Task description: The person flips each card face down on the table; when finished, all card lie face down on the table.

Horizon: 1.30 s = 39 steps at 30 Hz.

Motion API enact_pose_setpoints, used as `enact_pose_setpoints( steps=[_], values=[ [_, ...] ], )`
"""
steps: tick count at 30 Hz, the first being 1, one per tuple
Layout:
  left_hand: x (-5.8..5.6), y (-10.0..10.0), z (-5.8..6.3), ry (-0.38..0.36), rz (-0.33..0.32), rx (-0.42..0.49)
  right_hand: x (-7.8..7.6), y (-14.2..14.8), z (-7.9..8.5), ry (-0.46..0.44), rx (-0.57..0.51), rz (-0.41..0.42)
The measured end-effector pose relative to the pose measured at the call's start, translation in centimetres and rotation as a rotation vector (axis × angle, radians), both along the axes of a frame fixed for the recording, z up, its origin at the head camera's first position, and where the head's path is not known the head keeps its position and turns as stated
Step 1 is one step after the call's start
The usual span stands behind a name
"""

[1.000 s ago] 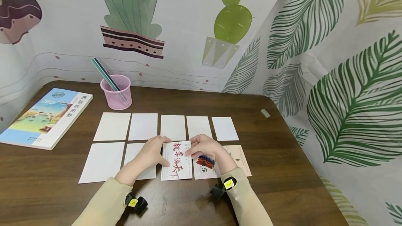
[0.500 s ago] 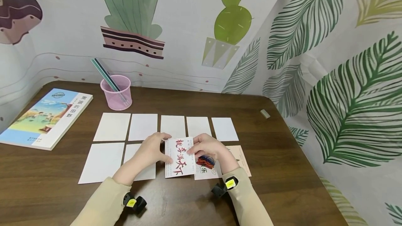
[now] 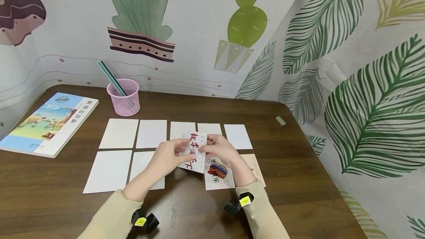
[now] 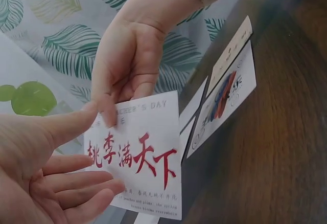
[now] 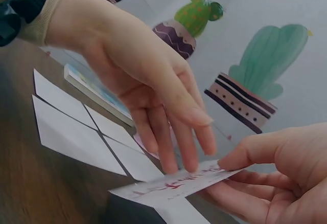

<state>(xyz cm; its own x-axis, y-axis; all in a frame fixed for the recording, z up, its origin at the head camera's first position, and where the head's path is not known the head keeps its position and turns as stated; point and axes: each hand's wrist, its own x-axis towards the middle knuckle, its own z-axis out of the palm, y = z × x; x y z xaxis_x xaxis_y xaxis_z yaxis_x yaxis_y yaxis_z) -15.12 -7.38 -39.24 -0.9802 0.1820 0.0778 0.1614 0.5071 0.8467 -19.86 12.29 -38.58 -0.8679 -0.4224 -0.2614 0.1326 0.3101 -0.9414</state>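
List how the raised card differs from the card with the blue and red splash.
The raised card is tilted; the splash card lies flat on the table. The right hand pinches the raised card; neither hand holds the splash card. The raised card has large red characters; the splash card has black ones. Both have white backgrounds.
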Motion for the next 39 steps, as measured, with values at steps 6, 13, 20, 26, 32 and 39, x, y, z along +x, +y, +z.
enact_pose_setpoints(
  steps=[6,13,20,26,32,39],
  values=[
    [0.3,-0.1,0.5,0.002,-0.013,0.043,0.9,-1.3,0.5,0.03,-0.073,0.019],
    [0.4,0.1,0.9,0.135,0.0,0.022,1.6,-1.8,1.3,0.025,-0.161,0.017],
    [0.4,0.2,1.0,0.086,0.022,0.094,1.6,-1.6,1.4,0.054,-0.158,0.049],
    [0.4,-0.5,1.6,0.024,0.055,0.1,1.0,-1.4,0.9,0.05,-0.136,0.041],
    [0.0,-1.7,1.7,-0.03,0.094,0.032,0.0,-0.8,-0.2,0.12,-0.047,-0.114],
    [-0.5,-2.0,0.4,-0.261,0.035,0.158,-1.0,-0.3,-1.8,0.106,-0.028,-0.237]
  ],
)
